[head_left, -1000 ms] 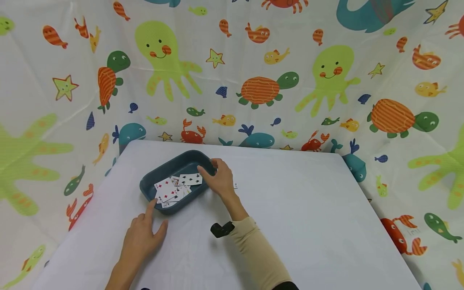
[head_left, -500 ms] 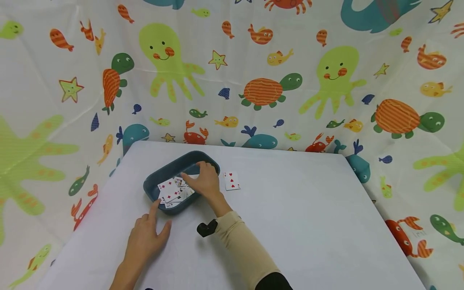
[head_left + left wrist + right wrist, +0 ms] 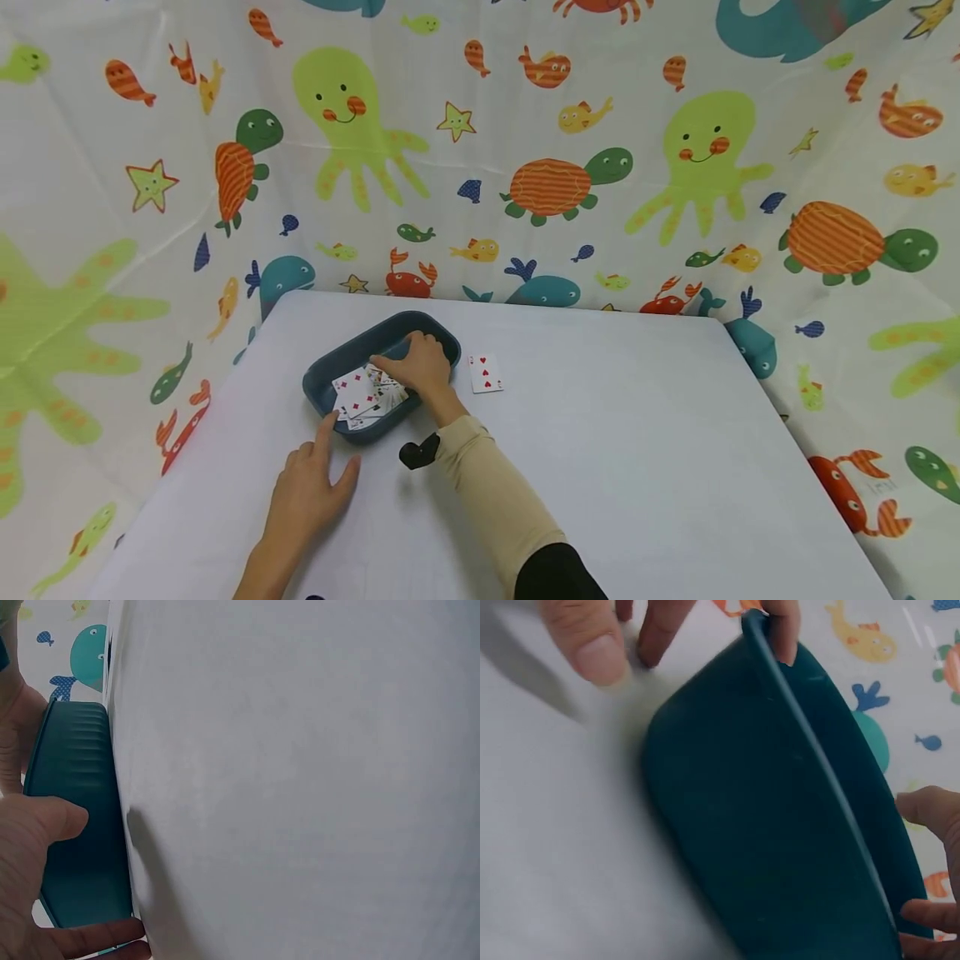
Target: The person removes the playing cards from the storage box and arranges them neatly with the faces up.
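Observation:
A dark teal plastic tub (image 3: 326,367) stands on the table with several overlapping playing cards (image 3: 356,392) inside, red diamonds on the top ones. My left hand (image 3: 307,492) lies at the tub's near left corner; its index fingertip touches the rim there and its thumb is spread away. My right hand (image 3: 420,367) reaches over the near rim into the tub, above the cards at their right side. In the right wrist view its thumb and fingers (image 3: 930,911) are apart, and no card shows between them. The hand covers part of the pile.
A single playing card with red hearts (image 3: 485,373) lies face up just right of the tub. The white-covered table (image 3: 637,450) stretches to the right. Behind it hangs a cloth (image 3: 465,225) printed with sea animals.
My right hand has moved left from the tub's right end to over the cards, uncovering the hearts card on the table. The left hand stays at the corner.

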### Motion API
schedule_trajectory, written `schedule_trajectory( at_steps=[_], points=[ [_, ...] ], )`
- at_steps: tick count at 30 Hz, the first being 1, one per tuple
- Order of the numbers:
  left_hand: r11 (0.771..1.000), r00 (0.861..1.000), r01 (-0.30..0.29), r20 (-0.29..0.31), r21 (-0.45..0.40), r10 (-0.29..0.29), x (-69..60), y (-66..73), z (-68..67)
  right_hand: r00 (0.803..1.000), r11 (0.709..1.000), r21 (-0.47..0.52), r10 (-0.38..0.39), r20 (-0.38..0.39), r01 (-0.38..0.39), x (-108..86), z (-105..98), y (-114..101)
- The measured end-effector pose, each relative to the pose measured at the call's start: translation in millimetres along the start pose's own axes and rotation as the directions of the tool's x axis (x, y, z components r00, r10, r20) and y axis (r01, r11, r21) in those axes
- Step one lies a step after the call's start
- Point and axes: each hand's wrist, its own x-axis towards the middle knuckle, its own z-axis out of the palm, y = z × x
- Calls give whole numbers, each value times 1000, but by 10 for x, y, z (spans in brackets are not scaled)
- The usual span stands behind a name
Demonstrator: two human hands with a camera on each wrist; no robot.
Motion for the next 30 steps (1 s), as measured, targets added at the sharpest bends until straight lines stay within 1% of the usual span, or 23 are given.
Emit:
schedule_trajectory(
  at_steps=[4,6,8,10,14,17,21,25,30],
  points=[
    [1000,1000,-3,-7,-3,3,2,0,20,995,998,13,55,84,-57,59,-18,14],
    [1000,1000,-3,-9,-3,3,-4,2,33,991,997,10,77,113,-79,62,-35,12],
    [1000,1000,1,-4,1,-1,-12,12,33,988,996,-11,85,127,-84,41,-53,-6],
    [1000,1000,7,5,0,-7,-19,26,25,989,996,-39,85,123,-81,20,-62,-25],
    [1000,1000,12,11,-1,-12,-24,54,11,989,986,-146,99,110,-83,27,-27,-52],
    [1000,1000,16,6,-1,-16,-31,65,5,989,967,-243,106,106,-78,44,26,-60],
    [1000,1000,19,1,7,-19,-38,64,-1,991,946,-322,85,106,-47,55,81,-62],
    [1000,1000,18,-4,12,-18,-36,57,-9,992,942,-334,65,110,-25,70,109,-66],
    [1000,1000,24,-5,6,-24,-38,47,-15,991,953,-304,48,124,-9,85,133,-66]
  ],
)
